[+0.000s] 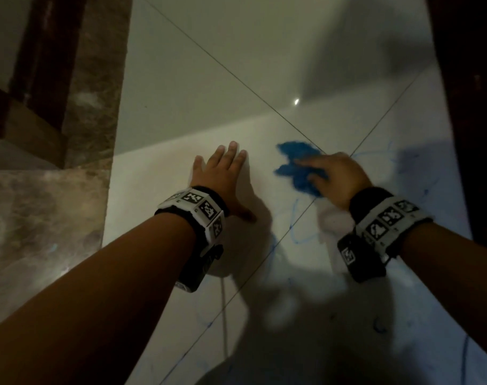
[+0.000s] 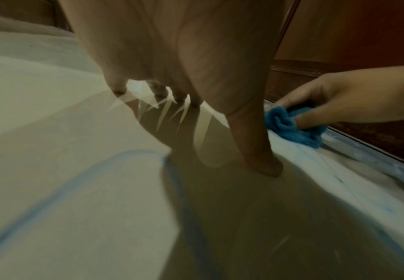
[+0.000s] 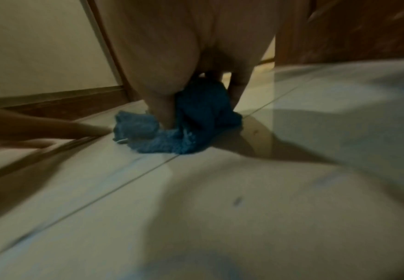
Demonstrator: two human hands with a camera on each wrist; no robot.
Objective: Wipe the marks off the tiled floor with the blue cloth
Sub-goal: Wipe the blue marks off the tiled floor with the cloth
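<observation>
A crumpled blue cloth (image 1: 297,168) lies on the white tiled floor (image 1: 209,87), close to where two grout lines cross. My right hand (image 1: 333,176) grips it from above, thumb and fingers curled into the folds of the cloth (image 3: 184,130), (image 2: 289,125). My left hand (image 1: 222,173) lies flat on the tile to the left of the cloth, fingers straight and spread, its fingertips (image 2: 119,91) on the floor. Thin blue marks (image 1: 293,218) run over the tiles near the cloth and towards me, with a curved blue line (image 2: 64,189) showing in the left wrist view.
A brown marble threshold (image 1: 42,218) borders the tiles on the left, with dark wooden framing (image 1: 37,65) behind it. A dark wooden panel (image 1: 469,120) stands along the right edge. More blue scribbles (image 1: 381,326) lie in the shadow at the lower right.
</observation>
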